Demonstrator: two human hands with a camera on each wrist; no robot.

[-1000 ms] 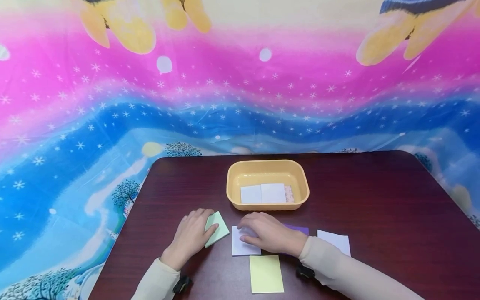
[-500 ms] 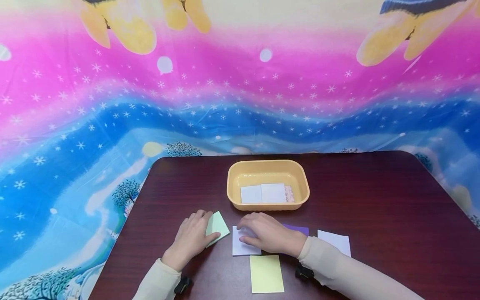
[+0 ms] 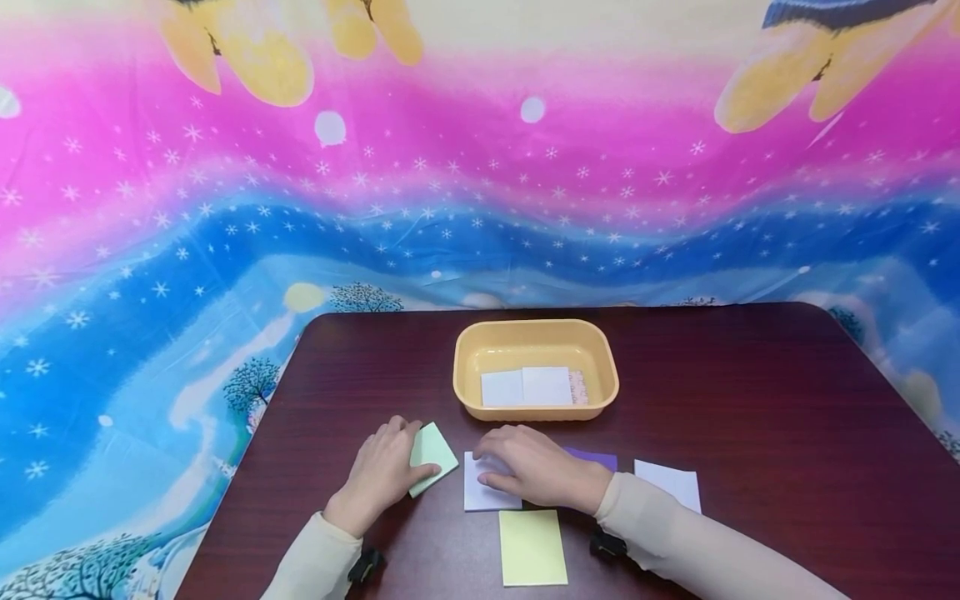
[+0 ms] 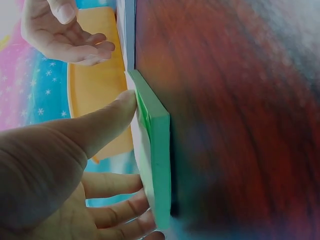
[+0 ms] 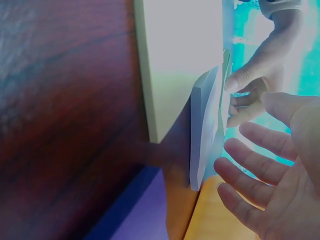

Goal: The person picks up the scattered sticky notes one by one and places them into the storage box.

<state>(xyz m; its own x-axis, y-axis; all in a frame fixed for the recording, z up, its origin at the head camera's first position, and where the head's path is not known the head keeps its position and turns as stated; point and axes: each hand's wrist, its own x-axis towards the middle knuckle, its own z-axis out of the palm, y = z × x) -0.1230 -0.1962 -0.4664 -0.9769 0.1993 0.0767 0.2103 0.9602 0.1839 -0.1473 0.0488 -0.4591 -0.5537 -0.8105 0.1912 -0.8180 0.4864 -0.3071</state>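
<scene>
A light green sticky note pad [image 3: 435, 450] lies tilted at the left of the group, and my left hand [image 3: 377, 473] grips it, thumb over its face and fingers along its far-left edge. In the left wrist view the green pad [image 4: 160, 160] shows its thick edge, with a top sheet slightly lifted near the thumb. My right hand [image 3: 538, 468] hovers over a white note pad [image 3: 487, 496], fingers spread and loosely bent, holding nothing. The right wrist view shows these fingers apart from the white pad [image 5: 200, 135].
A yellow pad [image 3: 533, 550] lies nearest me. The right forearm partly covers a purple pad [image 3: 600, 459] and another white pad [image 3: 671, 483]. Behind stands a pale yellow plastic tray [image 3: 536, 413] holding white pads [image 3: 546, 386] and a patterned one [image 3: 578, 387].
The left thumb has shifted slightly toward the near edge of the green pad. The right hand and the other pads stay in place.
</scene>
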